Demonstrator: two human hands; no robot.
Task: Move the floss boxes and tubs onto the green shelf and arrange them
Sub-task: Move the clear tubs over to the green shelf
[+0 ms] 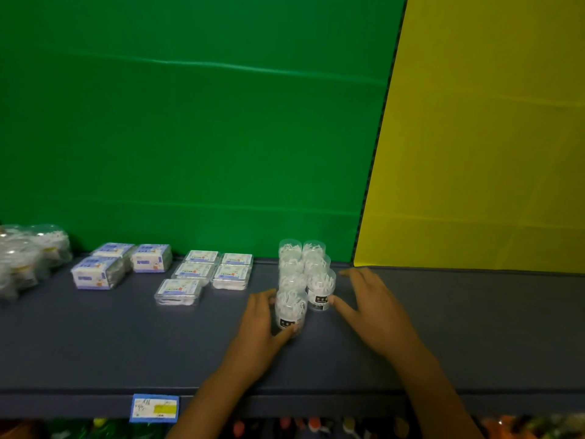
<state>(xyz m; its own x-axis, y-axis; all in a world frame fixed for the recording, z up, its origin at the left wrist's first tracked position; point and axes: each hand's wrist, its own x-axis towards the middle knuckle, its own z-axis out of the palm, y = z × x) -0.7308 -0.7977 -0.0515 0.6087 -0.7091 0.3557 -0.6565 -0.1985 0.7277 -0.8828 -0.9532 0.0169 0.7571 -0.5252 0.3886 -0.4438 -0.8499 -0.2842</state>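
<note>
Several clear round floss tubs point(311, 264) stand in two rows on the grey-blue shelf board point(95, 337), in front of the green back panel point(190, 122). My left hand point(262, 324) is closed around the nearest tub point(289, 312) at the front of the left row. My right hand point(370, 299) lies flat with its fingers spread; a fingertip touches the front tub of the right row point(321, 293). Flat clear floss boxes point(202, 270) lie in two rows to the left. Further left sit blue-labelled floss packs point(98, 272).
Bagged clear tubs point(28, 255) pile up at the far left. A yellow panel point(490, 137) backs the shelf's right part. A blue price tag point(154, 407) hangs on the shelf's front edge. Coloured goods point(316, 427) show on the level below.
</note>
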